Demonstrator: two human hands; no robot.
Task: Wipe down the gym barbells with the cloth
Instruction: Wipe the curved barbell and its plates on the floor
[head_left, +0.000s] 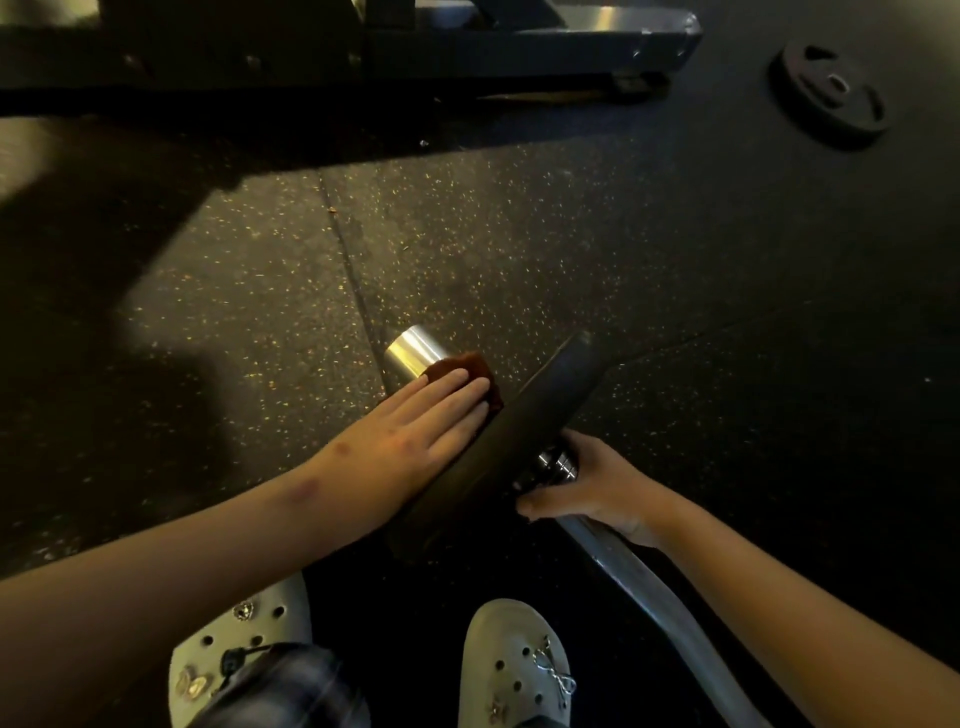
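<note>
- Pressing the cloth (467, 370) onto the sleeve (413, 349) with left fingers (457, 388) straight and together, gripping nothing; left hand (410, 434) kept flat, likely for broad contact while wiping.
- Curling right fingers (537, 503) round the bar (649, 577) just near of the plate (498, 441); right hand (597, 483) probably placed there to stop rolling.
- Lying on the floor (519, 234), from far-left sleeve to near right, with the cloth between chrome end and plate.
- Seemingly mid-wipe on the sleeve, with the rest of the bar probably to follow.
- No bucket, bottle or other container in view.
- Beyond: loose disc (828, 96) far right, rack base (519, 39) far, shoes (519, 670) near.
</note>
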